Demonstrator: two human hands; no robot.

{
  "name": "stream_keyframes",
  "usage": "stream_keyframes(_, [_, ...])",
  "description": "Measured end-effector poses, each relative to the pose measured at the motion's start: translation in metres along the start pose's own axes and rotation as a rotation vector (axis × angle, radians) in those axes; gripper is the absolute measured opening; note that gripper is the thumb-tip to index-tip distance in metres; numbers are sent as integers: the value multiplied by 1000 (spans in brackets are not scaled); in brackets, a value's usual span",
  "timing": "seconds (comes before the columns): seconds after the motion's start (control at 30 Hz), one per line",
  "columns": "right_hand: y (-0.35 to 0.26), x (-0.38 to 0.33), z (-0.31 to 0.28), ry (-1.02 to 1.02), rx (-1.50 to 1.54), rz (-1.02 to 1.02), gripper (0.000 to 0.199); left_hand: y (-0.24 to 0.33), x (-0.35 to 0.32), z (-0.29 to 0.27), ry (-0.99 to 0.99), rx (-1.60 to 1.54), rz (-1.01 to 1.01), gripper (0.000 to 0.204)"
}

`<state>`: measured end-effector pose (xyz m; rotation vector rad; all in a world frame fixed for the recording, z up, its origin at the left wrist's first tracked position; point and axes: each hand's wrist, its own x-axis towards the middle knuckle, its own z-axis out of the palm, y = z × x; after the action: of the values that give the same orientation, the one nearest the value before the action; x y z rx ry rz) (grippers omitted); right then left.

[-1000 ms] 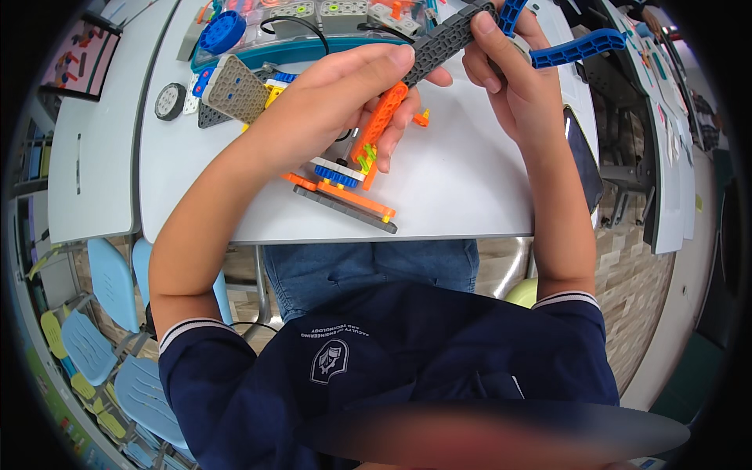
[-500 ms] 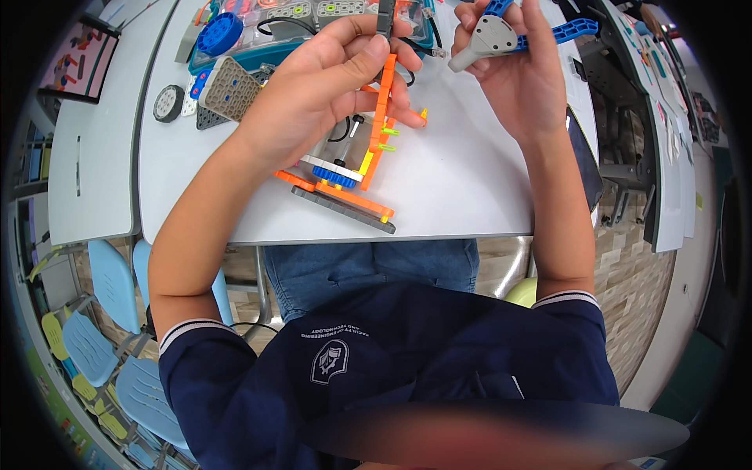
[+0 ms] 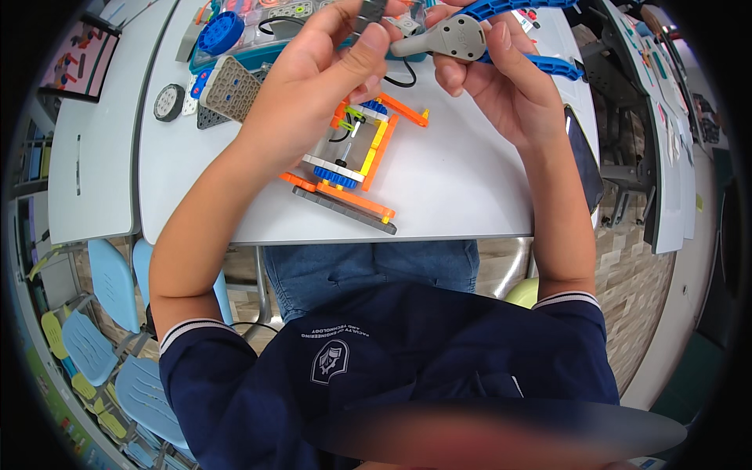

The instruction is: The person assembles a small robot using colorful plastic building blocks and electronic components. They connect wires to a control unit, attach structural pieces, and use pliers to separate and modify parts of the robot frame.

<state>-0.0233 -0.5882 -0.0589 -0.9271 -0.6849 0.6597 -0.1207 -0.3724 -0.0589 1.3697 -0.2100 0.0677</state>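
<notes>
Observed a grey-headed hand tool with blue handles [image 3: 457,37], above the far part of the white table [image 3: 462,188], gripped in the right hand [image 3: 513,82]. Noted short lettering and dark round dots on the tool's head; noted also white print and a crest on the navy shirt [image 3: 439,337]. Found the tool's handles spread apart and its nose just beside the left thumb; contact there cannot be told. Found a dark grey beam [image 3: 370,14] pinched between left thumb and fingers, partly hidden by the left hand [image 3: 321,70]. Recorded both forearms raised, right fingers curled about the tool with thumb upright.

Compared with half a second earlier: tool brought across to the left hand; orange bar [image 3: 342,116] with green pins swung from upright to mostly hidden below the left hand. Confirmed unmoved on the table: yellow-and-orange frame [image 3: 374,150] with blue gear [image 3: 335,177]. Listed farther out: grey perforated panel [image 3: 233,88], small wheel [image 3: 168,103], teal-edged parts box [image 3: 247,60].
</notes>
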Motion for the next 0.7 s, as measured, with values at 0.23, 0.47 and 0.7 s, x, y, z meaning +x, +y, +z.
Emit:
stream_keyframes(0.23, [10,-1,0,-79,26,8,48,0,-3,7,196,94,-120,38])
stream_keyframes(0.47, [1,2,-10,-103,30,-2,47,3,-2,2,156,165,-61,33])
stream_keyframes(0.7, [11,3,-7,-140,126,-27,49,1,-6,5,99,202,-87,35])
